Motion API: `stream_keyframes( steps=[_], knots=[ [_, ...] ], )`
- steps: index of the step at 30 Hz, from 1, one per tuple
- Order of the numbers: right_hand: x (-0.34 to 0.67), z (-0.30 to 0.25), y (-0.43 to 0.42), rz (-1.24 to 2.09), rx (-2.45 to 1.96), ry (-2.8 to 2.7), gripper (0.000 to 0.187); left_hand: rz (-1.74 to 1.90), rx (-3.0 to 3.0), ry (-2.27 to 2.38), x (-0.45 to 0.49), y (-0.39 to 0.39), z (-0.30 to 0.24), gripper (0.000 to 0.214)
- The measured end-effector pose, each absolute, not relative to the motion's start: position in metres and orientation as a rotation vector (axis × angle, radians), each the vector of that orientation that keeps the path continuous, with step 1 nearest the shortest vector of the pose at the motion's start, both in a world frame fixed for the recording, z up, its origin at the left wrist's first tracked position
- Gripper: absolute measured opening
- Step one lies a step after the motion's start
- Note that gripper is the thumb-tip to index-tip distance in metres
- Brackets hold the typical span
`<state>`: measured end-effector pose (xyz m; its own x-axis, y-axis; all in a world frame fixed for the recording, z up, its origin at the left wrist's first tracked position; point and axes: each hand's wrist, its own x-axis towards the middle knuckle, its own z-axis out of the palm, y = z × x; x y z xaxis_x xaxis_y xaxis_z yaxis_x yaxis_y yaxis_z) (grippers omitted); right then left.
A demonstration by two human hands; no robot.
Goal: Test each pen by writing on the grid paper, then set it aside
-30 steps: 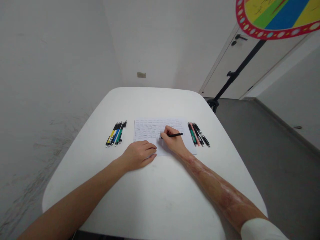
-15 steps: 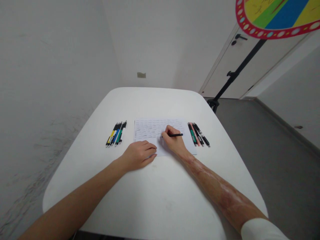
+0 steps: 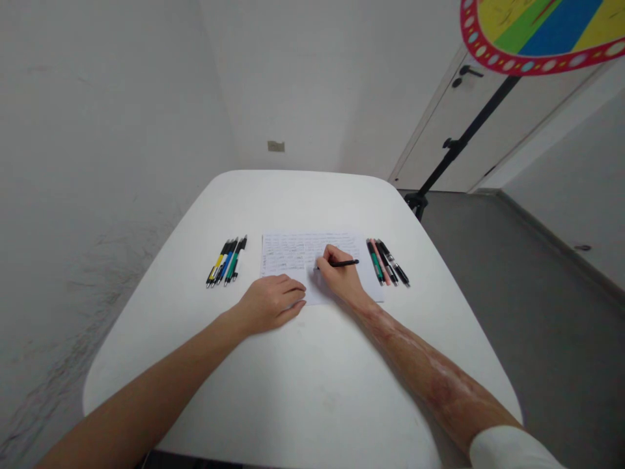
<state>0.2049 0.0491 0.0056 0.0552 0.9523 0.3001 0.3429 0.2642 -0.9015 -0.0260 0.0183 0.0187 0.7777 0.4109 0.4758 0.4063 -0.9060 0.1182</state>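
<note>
A white sheet of paper covered with lines of handwriting lies in the middle of the white table. My right hand rests on the sheet, its fingers closed round a black pen whose tip touches the paper. My left hand lies on the table at the sheet's near left corner, fingers loosely curled, the fingertips pressing on the paper's edge and holding nothing.
Several pens with yellow, blue and green barrels lie side by side left of the sheet. Another row of pens, green, pink and black, lies to its right. A black stand carrying a colourful wheel rises behind the table's right corner.
My right hand and the pen have shifted very slightly to the right along the paper. My left hand has stayed put.
</note>
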Motion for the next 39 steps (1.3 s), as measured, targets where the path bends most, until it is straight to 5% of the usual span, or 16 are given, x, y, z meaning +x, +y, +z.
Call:
stream_keyframes(
  steps=[20, 28, 33, 39],
  knots=[
    [0.208, 0.014, 0.046, 0.837, -1.204, -1.416, 0.015, 0.799, 2.958, 0.681, -0.026, 0.018, 0.020, 0.020],
    [0.223, 0.023, 0.039, 1.008, -1.163, -1.533, 0.028, 0.793, 2.946, 0.684, -0.025, 0.018, 0.022, 0.019],
    [0.252, 0.016, 0.025, 1.213, -1.049, -1.563, 0.067, 0.799, 2.941, 0.699, -0.024, 0.017, 0.022, 0.019],
    [0.266, 0.009, 0.016, 1.254, -1.013, -1.530, 0.066, 0.807, 2.939, 0.703, -0.024, 0.016, 0.023, 0.019]
  ],
)
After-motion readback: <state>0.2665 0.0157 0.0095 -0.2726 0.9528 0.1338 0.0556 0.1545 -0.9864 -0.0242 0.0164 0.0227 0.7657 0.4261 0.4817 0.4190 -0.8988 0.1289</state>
